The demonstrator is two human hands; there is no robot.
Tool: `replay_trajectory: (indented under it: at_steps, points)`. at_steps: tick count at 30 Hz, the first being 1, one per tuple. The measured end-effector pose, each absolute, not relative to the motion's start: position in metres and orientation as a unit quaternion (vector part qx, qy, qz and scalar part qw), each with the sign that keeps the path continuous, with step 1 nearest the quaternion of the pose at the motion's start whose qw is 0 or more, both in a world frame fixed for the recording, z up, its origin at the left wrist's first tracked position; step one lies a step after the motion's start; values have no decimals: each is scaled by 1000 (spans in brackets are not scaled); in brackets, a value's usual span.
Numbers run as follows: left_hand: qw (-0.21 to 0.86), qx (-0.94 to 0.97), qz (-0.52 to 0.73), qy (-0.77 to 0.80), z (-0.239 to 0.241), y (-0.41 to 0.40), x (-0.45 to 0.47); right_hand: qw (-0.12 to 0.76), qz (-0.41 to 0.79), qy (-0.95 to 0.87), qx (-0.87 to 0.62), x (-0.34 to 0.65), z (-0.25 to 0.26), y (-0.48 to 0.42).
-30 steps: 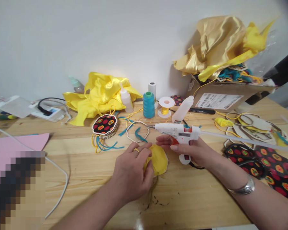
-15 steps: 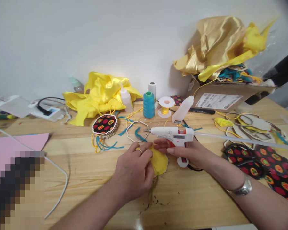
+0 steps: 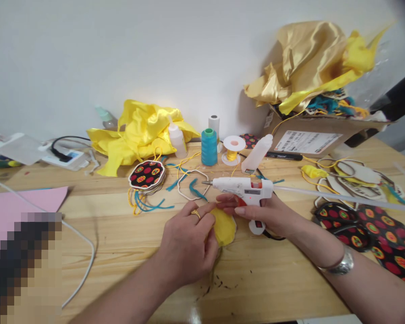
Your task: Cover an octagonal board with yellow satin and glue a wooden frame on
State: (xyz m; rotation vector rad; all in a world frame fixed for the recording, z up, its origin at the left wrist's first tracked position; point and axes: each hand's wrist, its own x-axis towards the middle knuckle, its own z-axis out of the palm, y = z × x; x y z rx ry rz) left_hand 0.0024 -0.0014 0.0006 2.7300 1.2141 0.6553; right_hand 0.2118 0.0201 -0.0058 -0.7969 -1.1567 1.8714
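Note:
My left hand (image 3: 191, 238) is closed on the edge of a yellow fabric piece (image 3: 224, 228) with a pale scalloped rim; the fingertips are partly hidden. My right hand (image 3: 266, 211) grips a white hot glue gun (image 3: 238, 186), its nozzle pointing left above the yellow piece. A long clear glue stick (image 3: 324, 194) runs out of the gun's back. Some right fingers stretch out close to the yellow piece; whether they touch it, I cannot tell. Just beyond the nozzle lie a white scalloped outline frame (image 3: 179, 185) and teal cord scraps (image 3: 196, 189).
Behind stand a teal thread cone (image 3: 209, 150), squeeze bottles (image 3: 178, 141) and a spool (image 3: 234, 145). Patterned scalloped pieces (image 3: 146, 175) are stacked left of them. Yellow satin (image 3: 131, 135) lies by the wall. A cardboard box (image 3: 300, 135), black-handled scissors (image 3: 340, 229) and patterned fabric (image 3: 396, 261) are at right.
Hardly anything differs. My left hand and the yellow piece have shifted very slightly; the glue gun stays in my right hand at almost the same spot.

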Motion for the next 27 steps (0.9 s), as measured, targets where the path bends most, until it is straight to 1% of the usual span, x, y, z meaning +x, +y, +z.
replay_trajectory:
  at_steps: [7, 12, 15, 20, 27]
  points:
    - [40, 890, 198, 410, 0, -3, 2, 417, 718, -457, -319, 216, -3, 21]
    - [49, 876, 277, 391, 2, 0, -2, 425, 704, -457, -339, 217, 1, 22]
    - [48, 855, 307, 415, 3, 0, -4, 435, 700, -450, -344, 217, 4, 23]
    - [41, 843, 276, 459, 2, -3, -5, 431, 704, -447, -344, 218, 4, 23]
    - [11, 847, 256, 466, 2, -2, -3, 429, 704, -444, -350, 217, 4, 23]
